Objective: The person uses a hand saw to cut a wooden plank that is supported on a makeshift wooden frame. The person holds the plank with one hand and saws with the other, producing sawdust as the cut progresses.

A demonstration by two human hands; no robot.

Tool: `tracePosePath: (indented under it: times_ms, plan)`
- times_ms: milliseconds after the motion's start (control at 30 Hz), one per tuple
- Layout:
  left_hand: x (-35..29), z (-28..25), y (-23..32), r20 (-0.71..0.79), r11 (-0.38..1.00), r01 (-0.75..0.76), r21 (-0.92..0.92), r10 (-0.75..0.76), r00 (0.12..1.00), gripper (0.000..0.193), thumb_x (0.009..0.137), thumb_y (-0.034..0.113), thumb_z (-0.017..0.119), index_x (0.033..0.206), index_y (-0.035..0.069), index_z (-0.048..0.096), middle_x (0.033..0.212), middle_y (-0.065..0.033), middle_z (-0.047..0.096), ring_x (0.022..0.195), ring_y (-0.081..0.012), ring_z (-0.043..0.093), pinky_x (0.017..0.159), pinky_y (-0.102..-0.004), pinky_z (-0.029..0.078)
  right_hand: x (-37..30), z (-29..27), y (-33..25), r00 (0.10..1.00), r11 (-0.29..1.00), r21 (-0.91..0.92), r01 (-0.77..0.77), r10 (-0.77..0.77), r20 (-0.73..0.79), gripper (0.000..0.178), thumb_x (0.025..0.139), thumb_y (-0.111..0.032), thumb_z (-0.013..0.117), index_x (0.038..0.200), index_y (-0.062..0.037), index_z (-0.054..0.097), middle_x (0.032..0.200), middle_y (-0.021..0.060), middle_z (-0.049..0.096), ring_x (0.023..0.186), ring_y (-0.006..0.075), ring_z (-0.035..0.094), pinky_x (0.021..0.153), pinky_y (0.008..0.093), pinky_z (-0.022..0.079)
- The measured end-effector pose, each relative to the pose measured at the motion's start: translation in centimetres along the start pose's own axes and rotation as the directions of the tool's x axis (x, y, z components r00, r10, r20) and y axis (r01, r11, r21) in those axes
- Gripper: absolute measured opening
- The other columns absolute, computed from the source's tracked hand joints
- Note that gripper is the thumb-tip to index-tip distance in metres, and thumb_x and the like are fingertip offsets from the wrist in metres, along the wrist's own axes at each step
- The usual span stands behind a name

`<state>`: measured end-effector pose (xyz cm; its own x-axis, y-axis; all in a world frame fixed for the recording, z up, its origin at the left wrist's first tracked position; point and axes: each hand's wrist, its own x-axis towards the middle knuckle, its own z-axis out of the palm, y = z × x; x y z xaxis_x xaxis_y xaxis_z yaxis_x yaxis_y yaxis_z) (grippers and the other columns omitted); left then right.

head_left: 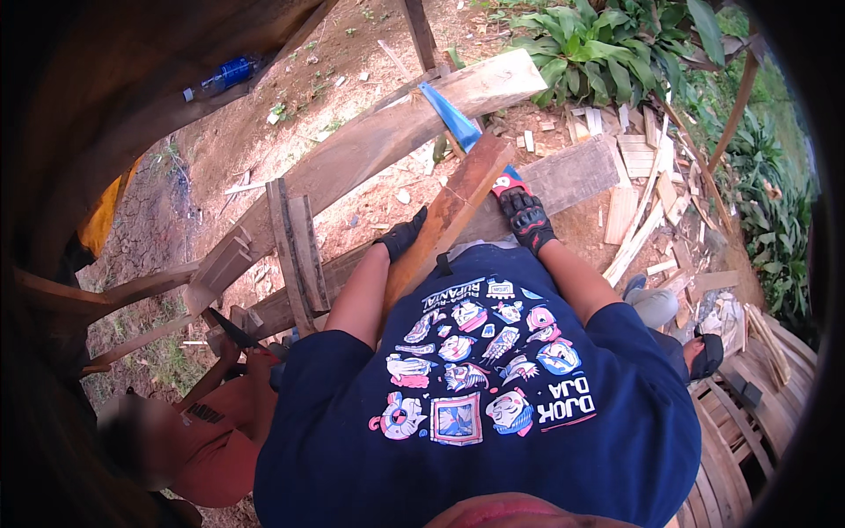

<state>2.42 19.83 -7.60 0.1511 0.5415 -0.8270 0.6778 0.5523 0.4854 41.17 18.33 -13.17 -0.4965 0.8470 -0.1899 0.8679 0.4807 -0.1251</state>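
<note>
A reddish-brown wooden plank (451,211) lies slanted in front of me, its far end across the timber supports. My left hand (403,236), in a black glove, is closed on the plank's left edge. On the other side my right hand (526,218), gloved in black with red marks, grips the red handle of a handsaw (454,120). Its blue blade points away from me, beside the plank's far end and over a long beam (352,158). Whether the teeth touch the wood I cannot tell.
A grey board (572,176) lies beyond my right hand. Offcuts (647,167) litter the ground at right, and stacked slats (731,431) are at lower right. A person (211,431) in an orange-red shirt works at lower left with a dark-bladed tool. A plastic bottle (220,77) lies at upper left.
</note>
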Motion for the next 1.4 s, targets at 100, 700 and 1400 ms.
tracePosePath:
  times_ms: [100, 700, 1400]
  plan:
    - [-0.8, 0.0, 2.6, 0.06, 0.981, 0.19, 0.035, -0.191, 0.98, 0.091, 0.111, 0.074, 0.025, 0.173, 0.008, 0.035, 0.18, -0.0139, 0.035, 0.168, -0.0284, 0.028, 0.138, -0.0431, 0.018, -1.2, 1.1, 1.1, 0.999, 0.998, -0.058, -0.015, 0.012, -0.051, 0.061, 0.105, -0.021, 0.049, 0.165, -0.0104, 0.048, 0.156, 0.0168, 0.059, 0.149, 0.0348, 0.055, 0.125, 0.0559, 0.038]
    - [0.5, 2.8, 4.1, 0.094, 0.989, 0.049, 0.137, -0.062, 0.994, 0.071, 0.119, 0.05, 0.023, 0.176, 0.009, 0.024, 0.182, -0.0115, 0.03, 0.168, -0.0276, 0.027, 0.14, -0.0476, 0.018, -12.1, -12.2, 4.4, 0.895, 0.879, 0.369, -0.303, 0.396, -0.208, 0.027, 0.099, -0.032, 0.072, 0.111, -0.0079, 0.072, 0.108, 0.018, 0.072, 0.106, 0.0392, 0.069, 0.097, 0.0535, 0.052]
    - [6.2, 9.6, 9.5, 0.274, 0.703, -0.339, 0.625, 0.209, 0.939, 0.064, 0.118, 0.052, 0.033, 0.169, 0.013, 0.043, 0.155, -0.0228, 0.064, 0.145, -0.0353, 0.062, 0.121, -0.0476, 0.047, -21.2, -23.1, -3.9, 0.679, 0.745, 0.514, -0.425, 0.638, -0.362, 0.054, 0.092, -0.011, 0.077, 0.146, -0.0103, 0.07, 0.102, 0.0184, 0.08, 0.079, 0.0367, 0.072, 0.078, 0.0485, 0.056]
